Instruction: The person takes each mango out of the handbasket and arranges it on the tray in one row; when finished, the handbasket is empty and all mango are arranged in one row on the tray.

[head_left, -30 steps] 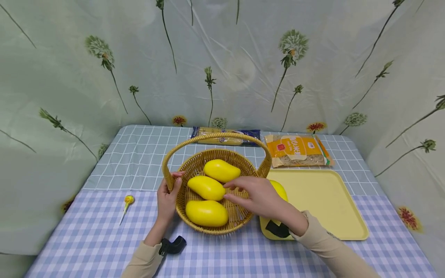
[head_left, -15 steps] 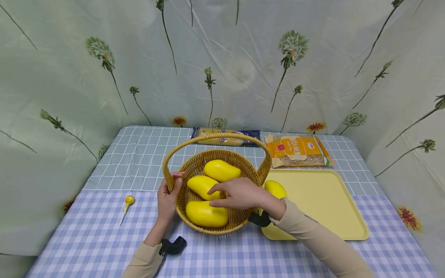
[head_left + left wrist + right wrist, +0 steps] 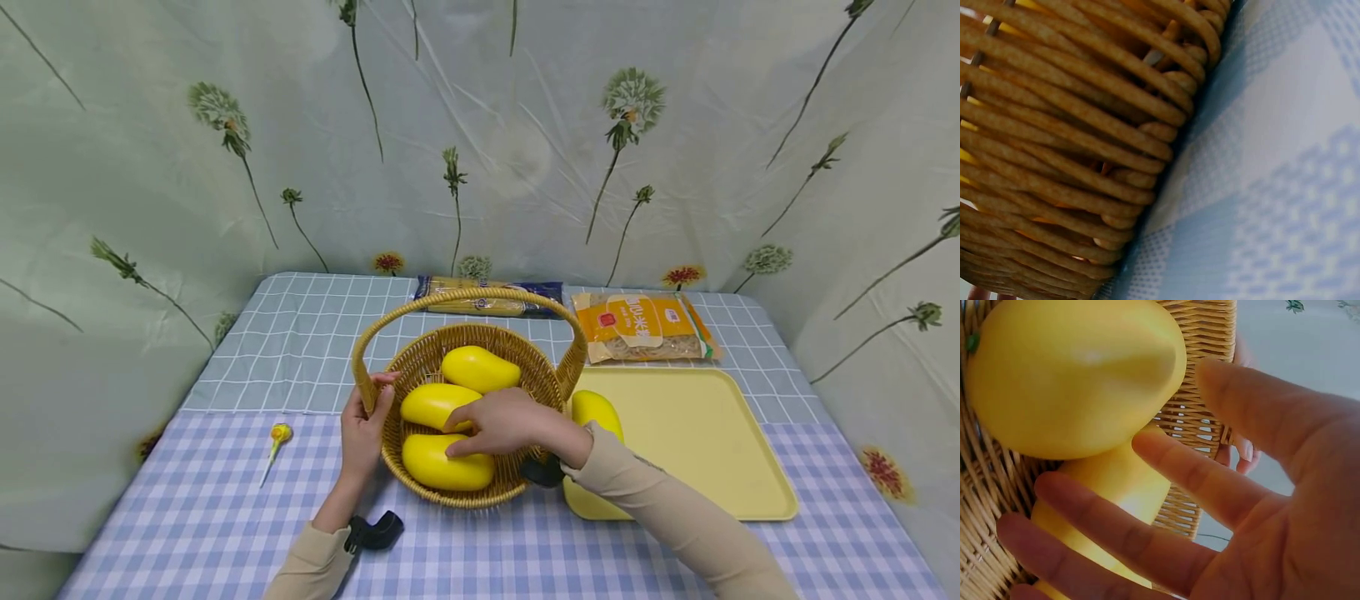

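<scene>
A wicker basket [image 3: 468,502] with a tall arched handle holds three yellow mangoes. The far mango [image 3: 480,368], the middle mango [image 3: 435,405] and the near mango [image 3: 448,462] lie one behind another. My left hand [image 3: 363,429] grips the basket's left side at the foot of the handle; the left wrist view shows only the woven wall [image 3: 1072,125] and cloth. Inside the basket my right hand [image 3: 498,425] reaches over the middle and near mangoes. Its fingers [image 3: 1135,540] are spread beside the near mango [image 3: 1079,375] in the right wrist view, with nothing held.
To the right lies a yellow tray [image 3: 690,442] with another mango [image 3: 597,412] at its left side. A noodle packet [image 3: 645,327] and a spaghetti packet [image 3: 487,297] lie at the back. A lollipop [image 3: 279,435] is at left on the checked cloth.
My right hand has moved left and lower into the basket, over the near mangoes. The middle mango has shifted slightly and lies more level. My left hand keeps its hold on the basket.
</scene>
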A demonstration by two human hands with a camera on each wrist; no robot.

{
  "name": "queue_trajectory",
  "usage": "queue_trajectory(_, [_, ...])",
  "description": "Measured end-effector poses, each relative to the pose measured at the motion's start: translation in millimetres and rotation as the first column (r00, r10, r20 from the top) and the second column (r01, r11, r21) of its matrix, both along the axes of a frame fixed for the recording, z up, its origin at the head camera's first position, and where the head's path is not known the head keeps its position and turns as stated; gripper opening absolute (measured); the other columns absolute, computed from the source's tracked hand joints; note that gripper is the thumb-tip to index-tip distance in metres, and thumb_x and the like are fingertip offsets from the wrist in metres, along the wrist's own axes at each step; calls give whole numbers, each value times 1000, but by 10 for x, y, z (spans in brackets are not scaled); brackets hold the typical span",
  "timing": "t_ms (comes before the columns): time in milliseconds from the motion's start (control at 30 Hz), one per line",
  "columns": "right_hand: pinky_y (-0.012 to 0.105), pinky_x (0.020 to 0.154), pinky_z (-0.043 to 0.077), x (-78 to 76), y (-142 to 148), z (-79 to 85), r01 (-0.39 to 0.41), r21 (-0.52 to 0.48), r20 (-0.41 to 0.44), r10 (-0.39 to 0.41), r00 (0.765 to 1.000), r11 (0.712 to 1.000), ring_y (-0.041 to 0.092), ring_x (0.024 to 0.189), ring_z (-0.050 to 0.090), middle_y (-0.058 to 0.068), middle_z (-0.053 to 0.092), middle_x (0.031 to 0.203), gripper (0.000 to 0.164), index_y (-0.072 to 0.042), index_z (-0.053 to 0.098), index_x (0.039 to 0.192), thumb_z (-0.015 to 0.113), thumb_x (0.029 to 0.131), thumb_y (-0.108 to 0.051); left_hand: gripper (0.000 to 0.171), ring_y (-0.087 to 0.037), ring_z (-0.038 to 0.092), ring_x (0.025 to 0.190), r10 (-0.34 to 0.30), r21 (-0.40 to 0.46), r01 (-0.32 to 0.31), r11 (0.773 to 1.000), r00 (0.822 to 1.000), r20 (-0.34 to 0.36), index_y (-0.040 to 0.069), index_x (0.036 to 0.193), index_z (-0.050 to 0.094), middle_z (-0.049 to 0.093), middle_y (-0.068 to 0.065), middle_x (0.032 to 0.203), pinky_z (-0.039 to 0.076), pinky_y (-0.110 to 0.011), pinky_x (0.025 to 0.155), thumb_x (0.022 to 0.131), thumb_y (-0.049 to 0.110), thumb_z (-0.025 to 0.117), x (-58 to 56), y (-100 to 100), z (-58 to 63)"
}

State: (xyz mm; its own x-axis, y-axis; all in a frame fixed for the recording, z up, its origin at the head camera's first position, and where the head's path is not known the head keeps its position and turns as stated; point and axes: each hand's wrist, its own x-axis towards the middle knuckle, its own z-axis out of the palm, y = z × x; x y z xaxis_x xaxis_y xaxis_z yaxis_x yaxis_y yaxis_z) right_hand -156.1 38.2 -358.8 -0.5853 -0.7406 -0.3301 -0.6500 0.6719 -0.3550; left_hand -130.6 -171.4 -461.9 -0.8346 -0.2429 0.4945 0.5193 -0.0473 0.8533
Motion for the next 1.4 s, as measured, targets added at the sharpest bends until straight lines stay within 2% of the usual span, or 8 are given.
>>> queue_trajectory(67, [29, 64, 42, -12, -22, -15, -14, 8, -2, 14, 1000, 1000, 8, 83, 59, -13, 68, 95, 41, -28, 64, 123, 59, 89, -51, 16, -22, 53, 111, -3, 1, 3, 1000, 1000, -3, -16, 107, 53, 61, -26, 106, 37, -26, 96, 95, -7, 49, 0, 1, -2])
queue_trajectory(167, [29, 66, 43, -28, -53, -34, -28, 16, 1, 28, 1000, 999, 10, 93, 60, -11, 65, 112, 40, -27, 65, 122, 61, 89, -49, 16, -22, 53, 111, -6, 3, 6, 1000, 1000, -5, -16, 107, 53, 61, -26, 106, 37, -26, 96, 95, -7, 49, -1, 4, 0])
queue_trajectory(433, [31, 82, 44, -50, -130, -67, -28, 37, 59, 26, 998, 999, 12, 104, 57, -9, 62, 119, 45, -25, 63, 124, 64, 86, -50, 16, -22, 52, 111, -6, 7, 6, 1000, 1000, 5, -16, 107, 53, 61, -25, 106, 36, -26, 97, 95, -6, 49, 5, 4, 6])
queue_trajectory(633, [31, 91, 41, -74, -150, -95, -47, 23, 121, 44, 992, 999, 13, 107, 55, -7, 61, 121, 49, -20, 61, 126, 64, 87, -48, 16, -23, 52, 111, 0, 8, 0, 1000, 1000, 12, -16, 108, 53, 61, -24, 106, 36, -25, 97, 95, -6, 49, 9, 3, 6])
queue_trajectory(900, [28, 85, 42, -121, -104, -115, -39, -23, 225, 43, 973, 999, 10, 93, 54, -6, 61, 113, 44, -16, 59, 124, 66, 88, -40, 15, -23, 53, 110, 5, -1, -5, 1000, 1000, 16, -11, 107, 57, 59, -29, 106, 38, -26, 95, 95, -6, 50, 4, 1, 8])
queue_trajectory(1233, [26, 80, 42, -75, -69, -77, -2, 3, 228, 1, 974, 1000, 10, 86, 51, -5, 60, 106, 46, -15, 61, 119, 72, 82, -41, 15, -24, 53, 110, -5, -3, 5, 1000, 1000, -11, -13, 108, 55, 61, -27, 106, 38, -26, 95, 95, -7, 49, 1, 5, 0])
queue_trajectory(1400, [27, 81, 42, -68, -27, -68, 9, 0, 231, -9, 973, 1000, 9, 88, 51, -4, 60, 108, 47, -15, 60, 121, 73, 82, -40, 15, -24, 52, 111, -3, 2, 3, 1000, 1000, 1, -11, 108, 56, 61, -25, 106, 38, -25, 95, 95, -6, 50, 7, -3, -5])
